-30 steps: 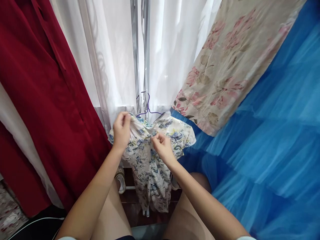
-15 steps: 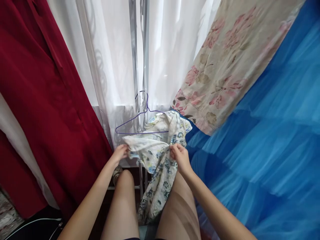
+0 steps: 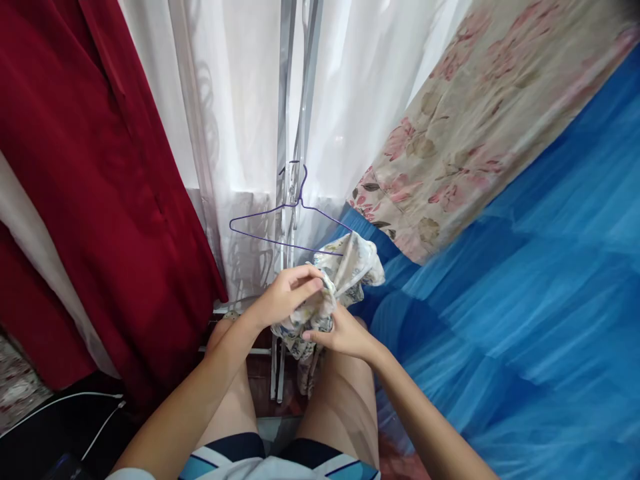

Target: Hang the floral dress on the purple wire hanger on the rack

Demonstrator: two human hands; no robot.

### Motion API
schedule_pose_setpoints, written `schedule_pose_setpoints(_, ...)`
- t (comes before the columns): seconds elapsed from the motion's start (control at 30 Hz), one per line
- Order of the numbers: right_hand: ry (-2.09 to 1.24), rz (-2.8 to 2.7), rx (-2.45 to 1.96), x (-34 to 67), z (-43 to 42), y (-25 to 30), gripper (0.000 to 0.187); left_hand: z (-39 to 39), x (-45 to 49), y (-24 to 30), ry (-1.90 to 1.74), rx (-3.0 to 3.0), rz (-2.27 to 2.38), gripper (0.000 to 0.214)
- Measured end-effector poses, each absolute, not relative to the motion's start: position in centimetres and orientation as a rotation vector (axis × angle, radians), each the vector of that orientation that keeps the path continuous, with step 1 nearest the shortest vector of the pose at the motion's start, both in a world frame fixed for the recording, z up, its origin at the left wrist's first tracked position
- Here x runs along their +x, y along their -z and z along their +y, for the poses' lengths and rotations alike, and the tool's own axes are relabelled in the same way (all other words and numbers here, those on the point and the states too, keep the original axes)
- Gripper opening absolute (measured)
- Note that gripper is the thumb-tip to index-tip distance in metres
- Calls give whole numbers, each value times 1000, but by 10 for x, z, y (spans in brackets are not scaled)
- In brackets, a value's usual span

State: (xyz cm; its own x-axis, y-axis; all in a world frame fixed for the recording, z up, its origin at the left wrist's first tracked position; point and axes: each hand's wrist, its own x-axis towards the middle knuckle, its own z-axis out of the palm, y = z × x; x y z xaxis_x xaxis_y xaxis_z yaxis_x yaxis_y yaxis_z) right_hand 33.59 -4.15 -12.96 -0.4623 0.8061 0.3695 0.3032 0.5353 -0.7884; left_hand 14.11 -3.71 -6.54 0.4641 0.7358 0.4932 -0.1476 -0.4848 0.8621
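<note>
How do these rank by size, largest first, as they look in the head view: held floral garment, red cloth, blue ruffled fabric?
1. Blue ruffled fabric
2. Red cloth
3. Held floral garment, partly hidden

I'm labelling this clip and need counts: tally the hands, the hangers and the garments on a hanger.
Hands, left hand and right hand: 2
Hangers, one purple hanger: 1
Garments on it, one floral garment: 1
Total: 4
</note>
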Motion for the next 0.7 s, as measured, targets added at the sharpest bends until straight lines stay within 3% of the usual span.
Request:
schedule_pose_setpoints(0.2, -1531, -1520, -689, 301, -63, 115, 66, -34, 135, 88, -1280, 1888, 575, 51)
schedule_pose_setpoints(0.33, -1745, -1381, -734, 307, -73, 110, 71, -20, 120, 117, -1009, 1933, 562, 63)
schedule_pose_setpoints(0.53, -1590, -1560, -877, 329, -76, 108, 51, -20, 128, 135, -725, 2385, 563, 80)
schedule_pose_setpoints(0.7, -1349, -1549, -994, 345, -77, 118, 34, -10, 126, 161, -515, 2411, 731, 58)
